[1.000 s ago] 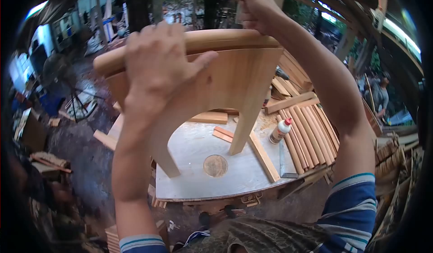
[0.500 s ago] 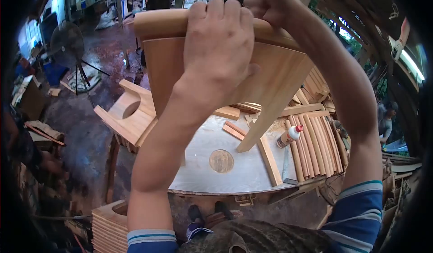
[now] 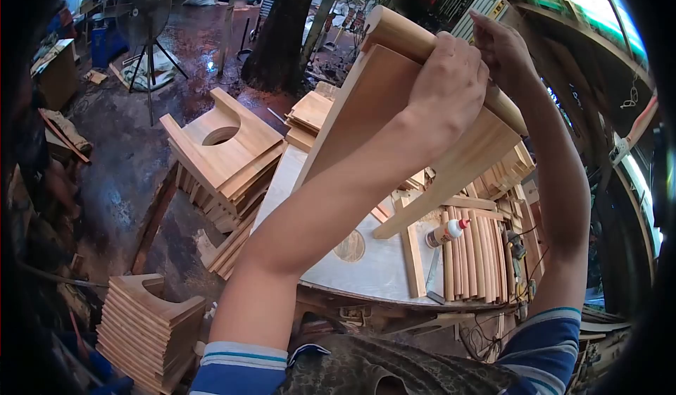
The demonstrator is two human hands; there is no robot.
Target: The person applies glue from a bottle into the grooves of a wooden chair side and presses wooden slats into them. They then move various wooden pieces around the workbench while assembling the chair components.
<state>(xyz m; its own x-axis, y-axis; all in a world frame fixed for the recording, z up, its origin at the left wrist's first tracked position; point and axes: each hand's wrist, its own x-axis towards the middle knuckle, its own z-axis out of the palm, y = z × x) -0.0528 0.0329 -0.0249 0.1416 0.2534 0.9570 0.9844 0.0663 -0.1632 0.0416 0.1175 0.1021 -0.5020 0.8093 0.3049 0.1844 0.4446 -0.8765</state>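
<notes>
One fan; two stacks of notched boards; one panel tilted above one table, its single rail grasped by the left hand; one bottle; the right hand, fingers curled near the rail, grip unclear.

The one camera here rides on the person's head, peering forward and down past their chest at the left hand and right hand, which loom close. Its wide, round-edged view darkens at the corners, sweeping over the desk and across the floor to a standing fan well off at upper left.
</notes>
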